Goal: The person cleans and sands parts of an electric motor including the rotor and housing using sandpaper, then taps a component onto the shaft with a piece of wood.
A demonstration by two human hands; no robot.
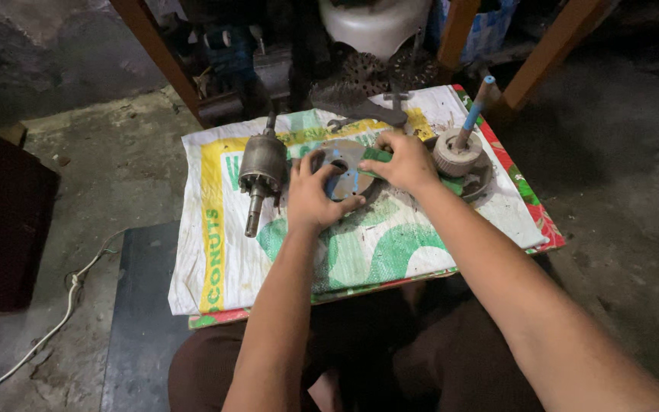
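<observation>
**Both hands on the round metal plate**

The grey metal plate [342, 169] with a centre hole lies flat on the printed sack [390, 244], under both hands. The left hand [313, 194] has its fingers spread and curled over the plate's near-left rim; the right hand [404, 162] presses a green strip [379, 156] against the far-right rim, fingers together. By my judgement the work is midway: parts lie loose, unassembled. Left of the left fingers the motor armature [260, 177] lies close; right of the right fingers a round piece holding a blue-handled tool [468, 122] crowds in. Toward the wrists the sack is open; its edge falls off nearer the knees.
</observation>
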